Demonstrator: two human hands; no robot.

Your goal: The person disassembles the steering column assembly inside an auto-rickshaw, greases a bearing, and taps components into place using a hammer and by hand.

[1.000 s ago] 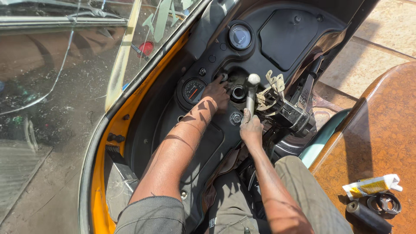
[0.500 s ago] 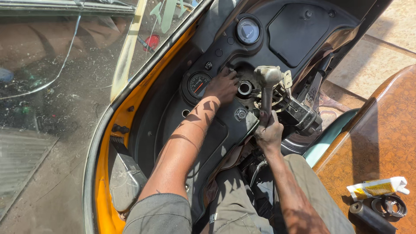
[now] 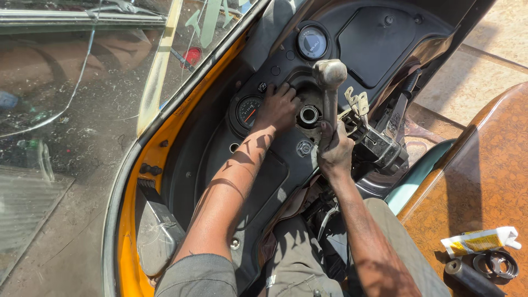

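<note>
left hand [image 3: 279, 107]: rests palm down on the black dashboard panel [image 3: 275, 165], fingers spread and bent at the edge of the round opening [image 3: 308, 115]; its grip is loose and closes on nothing, the fingertips only touch the panel.
right hand [image 3: 334, 149]: wrapped around the lower shaft of the hammer [image 3: 329, 91]; the grip is closed tight on the handle, thumb up along the shaft.
hammer: held upright, its worn metal head at the top, above and just to the right of the round opening; the shaft passes right beside the opening's rim.
round opening: a ring-shaped metal collar set in the middle of the panel, between the two hands, touching the left fingertips.
small gauge [image 3: 249, 110]: round dial with a red needle, just left of the left hand, partly covered by the wrist.
upper gauge [image 3: 312, 42]: round dial with a pale face, higher on the panel, above the hammer head.
metal bracket assembly [image 3: 369, 129]: pale brackets and a dark block just right of the hammer shaft, near the right hand.
yellow body edge [image 3: 137, 181]: curves along the left side of the panel, beside the dusty windscreen [image 3: 60, 99].
brown surface [image 3: 484, 181]: to the right, well apart from the hands; it carries a white and yellow tube [image 3: 479, 241], a black ring [image 3: 500, 264] and a dark cylinder [image 3: 467, 276], all lying close together.
legs: grey trousers [image 3: 297, 258] fill the lower middle, under both forearms.
</note>
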